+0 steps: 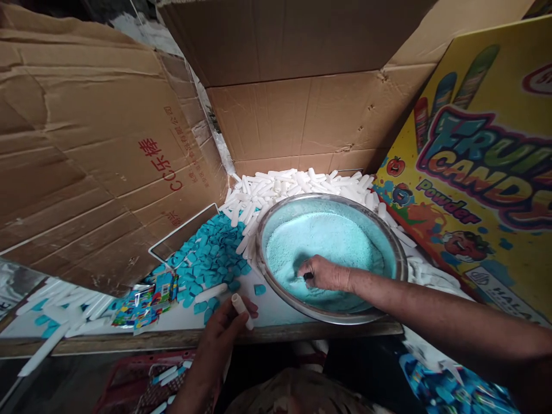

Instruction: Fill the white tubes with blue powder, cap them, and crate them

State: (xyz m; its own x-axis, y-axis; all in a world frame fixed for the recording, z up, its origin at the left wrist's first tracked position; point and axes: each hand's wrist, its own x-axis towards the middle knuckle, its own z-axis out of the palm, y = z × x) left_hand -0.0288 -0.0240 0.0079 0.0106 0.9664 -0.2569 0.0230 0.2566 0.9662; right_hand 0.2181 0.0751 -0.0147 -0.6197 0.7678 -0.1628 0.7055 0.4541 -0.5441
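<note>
My left hand [226,322] is closed around a small white plastic tube [241,310], its open end tilted up, near the table's front edge. Inside a wide metal bowl [399,259], my right hand [321,273] grips a small tool with a dark handle [307,276]. The working end of that tool is hidden in pale blue powder [319,238], which fills much of the bowl. Blue plastic caps [202,253] lie in a heap left of the bowl, with a white tube [211,293] lying at their front.
White tubes [297,183] are piled behind the bowl. Cardboard walls [319,123] and a yellow printed carton [474,172] surround the table. Printed wrappers [150,299] lie at left. Below the edge sits a red basket [121,379] holding capped tubes; blue packets [448,379] are at lower right.
</note>
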